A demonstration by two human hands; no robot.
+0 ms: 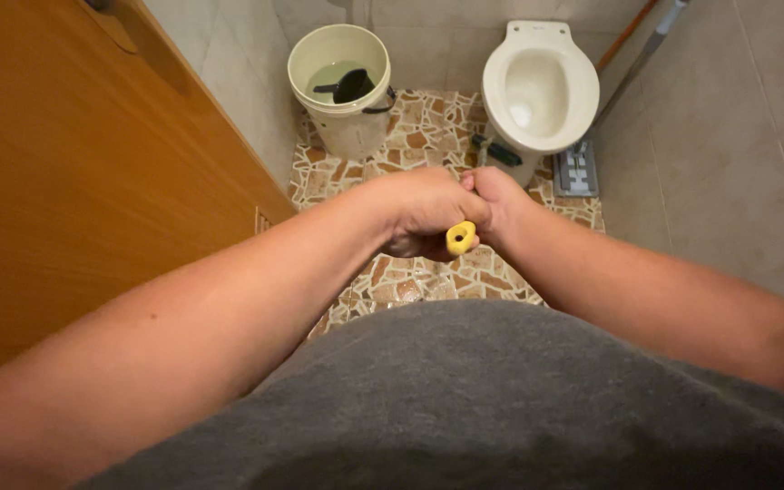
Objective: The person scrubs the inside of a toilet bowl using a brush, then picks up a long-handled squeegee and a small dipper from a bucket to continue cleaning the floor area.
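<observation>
Both my hands meet in front of me over a mosaic floor [428,127]. My left hand [428,210] is closed around a handle whose yellow end with a hole [461,238] sticks out toward me. My right hand [499,201] grips the same handle just beyond the left one. The rest of the handle is hidden by my hands. A white toilet [539,91] with no seat stands ahead, and a dark brush-like piece [496,151] shows at its base.
A cream bucket [341,86] of water with a black scoop inside stands at the back left. A wooden door [74,181] fills the left side. A flat mop head [575,169] with its pole leans by the grey tiled wall on the right.
</observation>
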